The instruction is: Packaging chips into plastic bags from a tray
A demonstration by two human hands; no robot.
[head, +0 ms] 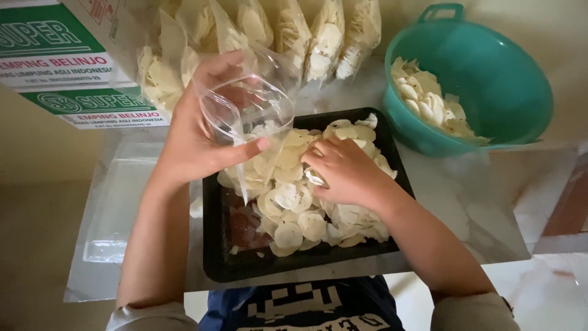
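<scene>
Left hand fingers grip clear bag open above black tray; right hand fingers curled on chips. Teal bowl at 2 o'clock, near tray edge.

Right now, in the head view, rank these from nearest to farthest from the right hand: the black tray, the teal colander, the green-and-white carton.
1. Black tray: directly beneath the right hand, which rests on the crackers in it.
2. Teal colander: upper right, beyond the tray.
3. Green-and-white carton: upper left corner, past the left hand.
</scene>
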